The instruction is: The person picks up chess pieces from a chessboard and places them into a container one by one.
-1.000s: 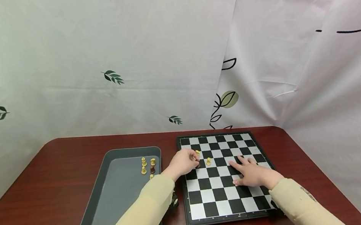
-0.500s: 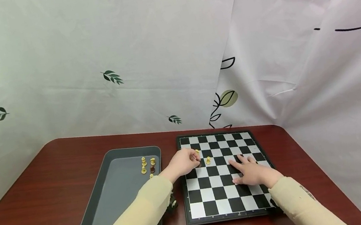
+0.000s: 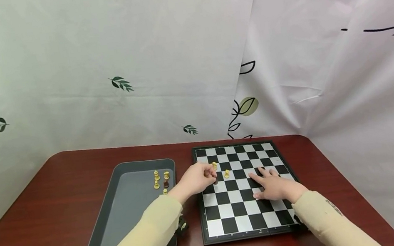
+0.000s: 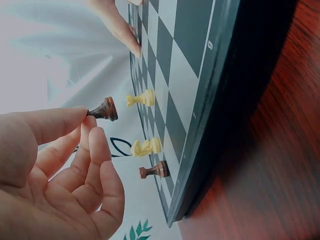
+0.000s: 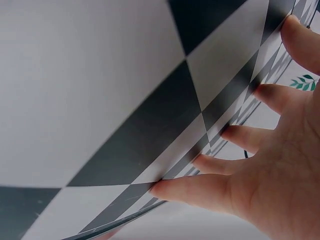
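Observation:
My left hand [image 3: 198,177] is over the left side of the chessboard [image 3: 231,211]. In the left wrist view its thumb and index finger pinch a dark brown chess piece [image 4: 107,109] by the top, base toward the board and apart from it. The fingers cover that top, so its kind cannot be told. Close by on the board stand a yellow rook [image 4: 140,98], a yellow knight [image 4: 146,147] and a brown rook [image 4: 155,170]. My right hand [image 3: 276,187] rests on the board's right half, fingers spread and fingertips touching the squares [image 5: 210,85].
A grey tray [image 3: 119,218] lies left of the board, with several yellow chess pieces [image 3: 157,185] and a brown one [image 3: 166,183] near its right side. My left sleeve [image 3: 141,236] crosses over the tray. A white printed cloth [image 3: 173,59] hangs behind the reddish-brown table [image 3: 85,164].
My left hand has shifted slightly to the left, still pinching the brown piece. The right hand keeps its place on the board. The head view has tilted a little.

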### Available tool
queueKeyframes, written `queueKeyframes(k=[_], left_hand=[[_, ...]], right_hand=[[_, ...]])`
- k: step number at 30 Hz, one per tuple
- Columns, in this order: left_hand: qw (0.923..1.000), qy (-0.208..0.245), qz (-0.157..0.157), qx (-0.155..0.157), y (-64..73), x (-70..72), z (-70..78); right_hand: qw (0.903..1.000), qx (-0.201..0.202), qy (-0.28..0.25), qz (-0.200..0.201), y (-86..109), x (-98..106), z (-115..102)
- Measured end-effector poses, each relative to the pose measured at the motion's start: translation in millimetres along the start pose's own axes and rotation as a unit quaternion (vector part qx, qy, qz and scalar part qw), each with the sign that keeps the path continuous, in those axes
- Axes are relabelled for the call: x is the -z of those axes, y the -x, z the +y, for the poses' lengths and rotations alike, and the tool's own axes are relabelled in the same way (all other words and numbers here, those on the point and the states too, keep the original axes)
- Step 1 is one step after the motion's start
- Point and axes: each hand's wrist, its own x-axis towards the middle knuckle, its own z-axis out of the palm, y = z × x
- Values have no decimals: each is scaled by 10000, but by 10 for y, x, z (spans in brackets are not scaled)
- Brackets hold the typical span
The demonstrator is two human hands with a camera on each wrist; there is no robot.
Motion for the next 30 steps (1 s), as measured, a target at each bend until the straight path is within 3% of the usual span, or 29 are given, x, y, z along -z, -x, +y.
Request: queueKeyframes(k=[22,30], left_hand=[[9995,-223,-95,-218,202,173,72],[9993,-342,-62,-149,291,276,69]], right_hand=[[9999,107,1,-9,-9,-7,19],[9999,128,-20,11,-7,-13,13]])
